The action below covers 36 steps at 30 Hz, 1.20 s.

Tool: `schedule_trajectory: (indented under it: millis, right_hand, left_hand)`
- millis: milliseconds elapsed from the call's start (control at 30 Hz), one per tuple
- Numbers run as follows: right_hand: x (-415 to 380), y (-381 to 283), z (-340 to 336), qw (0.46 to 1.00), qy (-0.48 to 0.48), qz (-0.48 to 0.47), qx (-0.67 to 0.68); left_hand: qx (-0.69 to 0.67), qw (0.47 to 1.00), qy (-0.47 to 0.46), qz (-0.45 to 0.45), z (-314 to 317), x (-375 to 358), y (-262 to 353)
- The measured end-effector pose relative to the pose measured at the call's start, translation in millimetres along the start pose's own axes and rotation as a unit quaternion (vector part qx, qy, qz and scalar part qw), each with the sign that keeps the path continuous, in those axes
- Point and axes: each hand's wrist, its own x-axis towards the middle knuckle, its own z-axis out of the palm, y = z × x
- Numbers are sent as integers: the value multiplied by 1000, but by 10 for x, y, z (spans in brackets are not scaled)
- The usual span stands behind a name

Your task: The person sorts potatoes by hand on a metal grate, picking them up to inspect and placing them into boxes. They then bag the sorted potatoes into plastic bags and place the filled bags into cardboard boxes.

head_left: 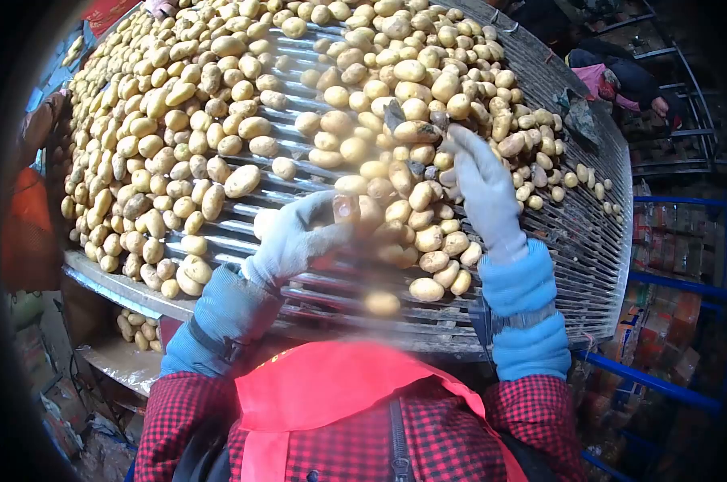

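Note:
Both my hands wear pale grey gloves with blue sleeve covers. My left hand (303, 237) is over the metal rollers (299, 120), its thumb and fingers closed round a small brownish potato (346, 207). To the right, my right hand (484, 181) reaches over the potato pile, its fingers extended and somewhat apart beside a long, dirt-marked potato (416, 132). Nothing shows in that hand. A dark clod (393, 115) lies against this potato. Near the front edge, a blurred potato (382, 304) is on the rollers. A smeared patch blurs the middle of the view.
Many potatoes (171, 120) cover the left of the sorting table (604, 265). More potatoes (138, 329) are below its left edge. A person (620, 80) is at the upper right, and another person's arm (42, 124) shows at the left. Blue metal rails (661, 381) stand at the right.

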Motion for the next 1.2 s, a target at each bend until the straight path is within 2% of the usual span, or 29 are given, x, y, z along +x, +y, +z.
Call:
schedule_trajectory:
  millis: [33, 100, 167, 200, 233, 267, 333, 400, 500, 533, 633, 700, 733, 767, 833, 867, 900, 1000, 1033, 1100, 1133, 1200]
  right_hand:
    - [167, 11, 29, 998, 23, -55, -27]
    - [433, 165, 127, 993, 43, -73, -82]
    - [617, 295, 198, 969, 35, -115, -217]
    - [606, 329, 271, 967, 8, -116, -228]
    - [612, 368, 368, 937, 30, -166, -306]
    - [600, 396, 403, 966, 10, -111, -234]
    - [496, 409, 451, 984, -46, -65, -159]
    - [351, 317, 421, 977, -111, -93, -157]
    - [101, -56, 268, 977, -173, 122, -8]
    - [53, -36, 206, 986, -124, 112, -14]
    - [190, 266, -68, 995, 29, -18, -89]
    - [279, 241, -222, 990, 91, -14, -103]
    - [366, 263, -294, 986, 100, -18, -130]
    - [448, 259, -351, 981, 110, -21, -157]
    - [617, 195, -424, 972, 82, 32, -218]
    - [743, 307, -436, 974, 67, 16, -218]
    - [749, 389, -514, 970, 35, 40, -235]
    - [489, -188, -404, 960, -40, 145, -235]
    - [470, -176, -559, 961, -79, 136, -226]
    - [398, -315, -722, 938, -164, 201, -230]
    - [384, -304, -702, 935, -136, 158, -287]
    - [393, -274, -611, 913, -77, 70, -393]
  left_hand:
    - [-15, 1000, -3, 3, 4, 3, -37]
    - [-14, 1000, 4, 23, 19, -13, -11]
    - [-7, 1000, 13, -10, -15, -13, 16]
    - [-3, 1000, 16, -20, -40, -4, 20]
    - [2, 999, 18, -30, -64, 3, 24]
    - [-15, 999, 23, -32, -81, 17, 4]
    - [-49, 998, 21, -27, -125, 37, -93]
    - [-11, 999, 34, -28, -138, 40, -84]
    - [-18, 998, 48, -28, -118, 40, -49]
    - [-21, 998, 50, -29, -115, 37, -38]
    - [-19, 998, 51, -28, -101, 43, 8]
    - [-22, 999, 41, -8, -100, 55, -8]
    - [-30, 998, 42, 30, -85, 64, -38]
    - [-5, 999, 32, -9, -106, 73, -2]
    - [4, 999, 19, -30, -124, 74, 16]
    - [-8, 999, 22, -25, -116, 59, 17]
    - [-9, 1000, 22, 2, -113, 58, -12]
    - [-23, 997, 29, 63, -126, 86, -104]
    - [-23, 999, 26, 42, -138, 87, -78]
    - [-22, 1000, 15, -4, -154, 70, -12]
    - [-26, 999, 21, 26, -132, 90, -57]
    - [-7, 1000, 10, 8, -145, 85, -58]
